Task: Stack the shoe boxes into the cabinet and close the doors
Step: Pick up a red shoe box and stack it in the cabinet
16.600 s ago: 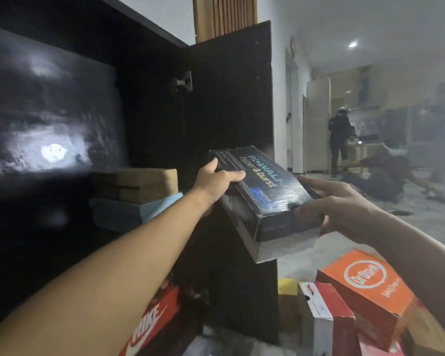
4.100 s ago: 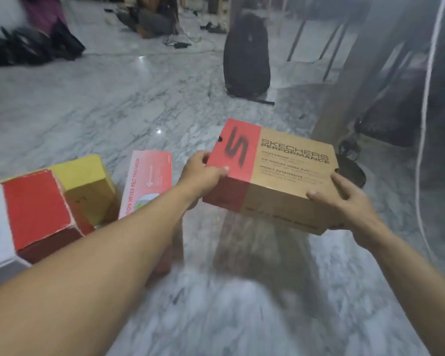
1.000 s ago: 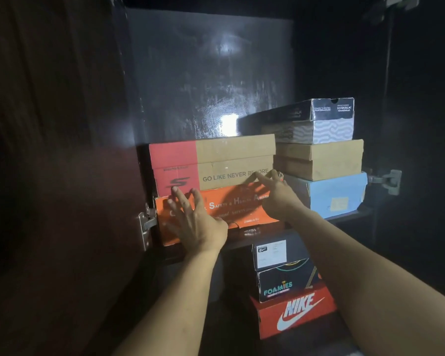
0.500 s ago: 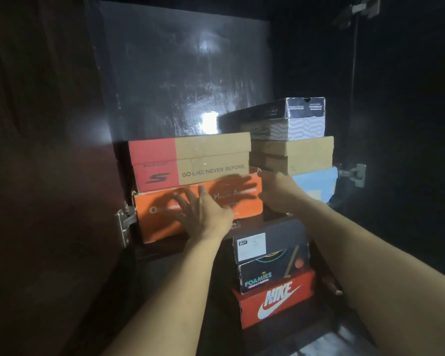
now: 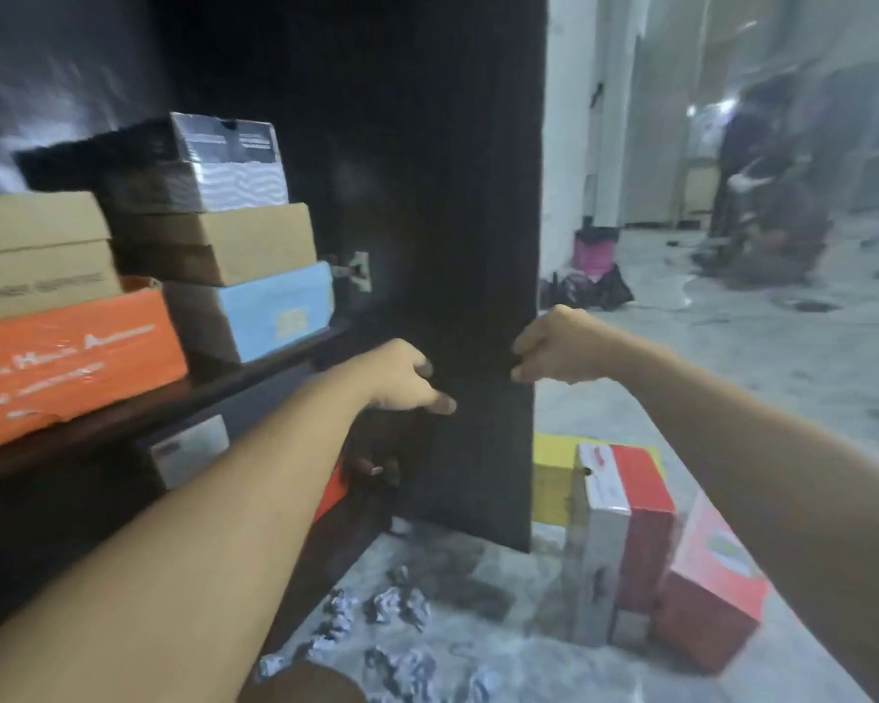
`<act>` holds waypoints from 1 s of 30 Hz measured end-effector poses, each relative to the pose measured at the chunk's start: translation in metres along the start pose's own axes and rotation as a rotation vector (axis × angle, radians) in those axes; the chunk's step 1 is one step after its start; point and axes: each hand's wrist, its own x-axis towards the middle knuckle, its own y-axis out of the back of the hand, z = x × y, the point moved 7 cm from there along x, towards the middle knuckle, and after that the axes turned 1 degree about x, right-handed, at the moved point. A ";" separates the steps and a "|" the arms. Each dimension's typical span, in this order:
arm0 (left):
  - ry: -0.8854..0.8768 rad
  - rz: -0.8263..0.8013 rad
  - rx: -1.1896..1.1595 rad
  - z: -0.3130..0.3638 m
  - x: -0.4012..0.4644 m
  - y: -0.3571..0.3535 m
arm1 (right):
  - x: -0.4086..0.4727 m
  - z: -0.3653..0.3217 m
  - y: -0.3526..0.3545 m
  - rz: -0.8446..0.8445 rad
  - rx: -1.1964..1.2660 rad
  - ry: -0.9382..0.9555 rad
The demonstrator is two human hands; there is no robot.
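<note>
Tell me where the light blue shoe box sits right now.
In the head view, left of centre: the light blue shoe box sits on the cabinet's upper shelf, under the plain brown box, right of the orange box.

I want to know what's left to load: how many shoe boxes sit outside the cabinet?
3: a yellow box behind the door's edge, a red-and-white box beside it, and a red box nearest the right arm. Others may be out of frame.

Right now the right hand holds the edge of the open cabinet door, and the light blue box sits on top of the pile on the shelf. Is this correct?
Not quite. In the head view the light blue box is at the bottom of its pile, under the brown box and the black and white box. The right hand does hold the cabinet door edge.
</note>
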 end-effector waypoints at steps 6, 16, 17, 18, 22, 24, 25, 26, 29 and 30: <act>-0.208 -0.232 0.030 0.101 0.031 -0.115 | -0.070 0.160 0.015 0.004 -0.005 -0.369; -0.366 -0.458 -0.043 0.187 0.048 -0.294 | -0.144 0.318 -0.032 -0.087 -0.052 -0.654; -0.361 -0.473 -0.051 0.191 0.052 -0.312 | -0.145 0.330 -0.040 -0.090 -0.039 -0.664; -0.360 -0.465 -0.056 0.192 0.055 -0.324 | -0.145 0.337 -0.049 -0.092 -0.032 -0.665; -0.313 -0.443 -0.075 0.192 0.074 -0.374 | -0.144 0.371 -0.101 -0.181 -0.071 -0.638; -0.278 -0.451 -0.087 0.191 0.083 -0.395 | -0.142 0.386 -0.130 -0.188 -0.035 -0.628; -0.267 -0.454 -0.097 0.191 0.087 -0.403 | -0.141 0.391 -0.144 -0.199 -0.022 -0.619; -0.258 -0.453 -0.105 0.191 0.092 -0.413 | -0.140 0.394 -0.158 -0.220 -0.019 -0.604; -0.236 -0.424 -0.145 0.193 0.097 -0.433 | -0.138 0.400 -0.198 -0.264 -0.049 -0.524; -0.226 -0.410 -0.151 0.194 0.097 -0.438 | -0.139 0.402 -0.205 -0.232 -0.061 -0.506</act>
